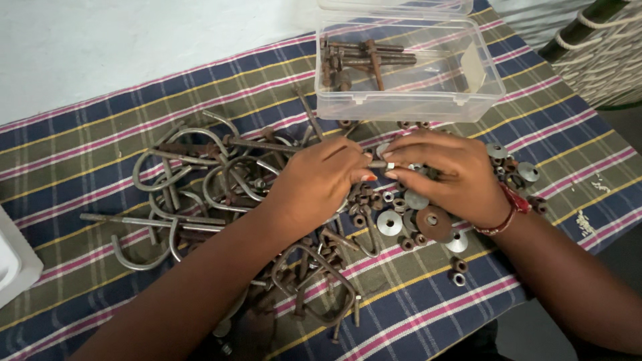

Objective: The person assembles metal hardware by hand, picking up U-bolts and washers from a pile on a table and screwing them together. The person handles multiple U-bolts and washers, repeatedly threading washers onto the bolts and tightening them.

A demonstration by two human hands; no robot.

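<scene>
Nearest the lens, at the bottom of the frame: two bare forearms, entering from lower left and lower right, crossing a striped cloth [414, 314] in blue, olive, pink and yellow. Just above, at lower centre: rusty square U-bolts [314, 281] lying flat in a tangle. At centre: left hand [317, 184] and right hand [445, 174], fingertips meeting, pinched together on a small bolt [378, 164] with a nut at one end; red thread band [515, 204] round the right wrist. Beneath and beside the right hand: loose washers [390, 222] and nuts [459, 266], scattered towards the right edge. Left of the hands: heap of round hook bolts [170, 170], curved and overlapping, reaching towards the left edge. Farther up, at top centre: clear plastic box [481, 87], lid open, long rusty bolts [364, 57] inside at its left end. Upper left: pale wall [100, 47]. Upper right corner: woven chair [602, 47].
</scene>
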